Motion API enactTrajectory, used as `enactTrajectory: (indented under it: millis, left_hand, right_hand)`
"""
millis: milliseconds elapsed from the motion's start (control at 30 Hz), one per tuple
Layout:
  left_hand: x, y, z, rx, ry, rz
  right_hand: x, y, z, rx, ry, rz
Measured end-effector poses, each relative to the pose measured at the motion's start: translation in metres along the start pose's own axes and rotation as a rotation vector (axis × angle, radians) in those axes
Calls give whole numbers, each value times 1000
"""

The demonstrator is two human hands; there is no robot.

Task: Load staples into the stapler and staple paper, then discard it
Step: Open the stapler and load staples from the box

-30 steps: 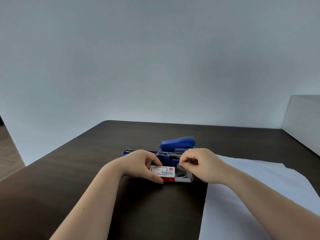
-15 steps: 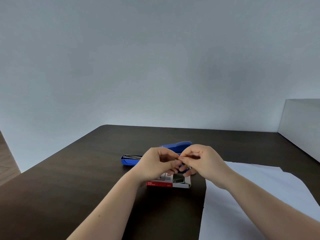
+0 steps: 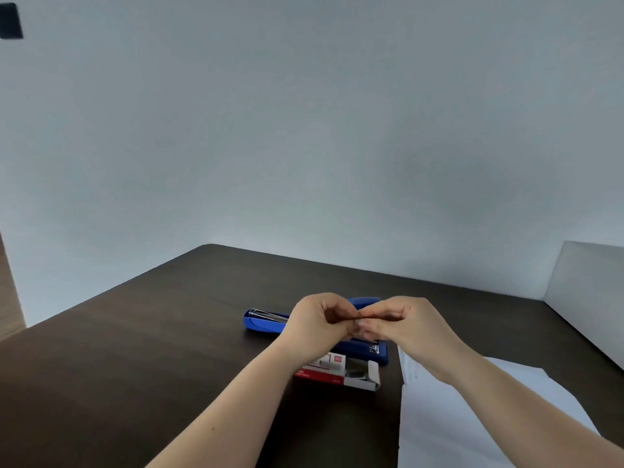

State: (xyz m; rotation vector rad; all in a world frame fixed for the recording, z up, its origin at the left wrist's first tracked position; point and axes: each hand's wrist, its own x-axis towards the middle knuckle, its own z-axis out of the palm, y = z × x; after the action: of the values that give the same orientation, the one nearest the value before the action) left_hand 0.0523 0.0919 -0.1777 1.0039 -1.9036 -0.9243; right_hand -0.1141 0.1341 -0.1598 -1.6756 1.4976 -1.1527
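A blue stapler (image 3: 263, 321) lies opened flat on the dark table (image 3: 135, 349), its metal staple channel showing at the left end. In front of it sits a red and white staple box (image 3: 334, 371) with its right flap open. My left hand (image 3: 320, 319) and my right hand (image 3: 401, 322) meet above the stapler, fingertips pinched together on a thin strip of staples (image 3: 358, 318) that is mostly hidden by the fingers. White paper (image 3: 472, 417) lies on the table under my right forearm.
A pale grey box or panel (image 3: 587, 292) stands at the table's right edge. A plain wall rises behind the table. A wooden floor (image 3: 8, 298) shows past the left edge.
Both hands left the staple box and rose above the stapler, meeting fingertip to fingertip on a staple strip. The camera tilted up and shifted slightly.
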Motion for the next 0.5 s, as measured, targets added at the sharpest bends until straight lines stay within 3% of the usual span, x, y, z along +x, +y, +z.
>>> enactTrajectory:
  millis: [100,233,500]
  left_hand:
    - [4,-5,-7,107,95,26]
    - [10,-17,-22,54,285,-31]
    - [14,-32,-24,111,296,-86]
  right_hand:
    - [11,0,-7,-211,56,-20]
    - [17,9,-10,-438,-26,-40]
    - [22,23,-1,-367,-22,-12]
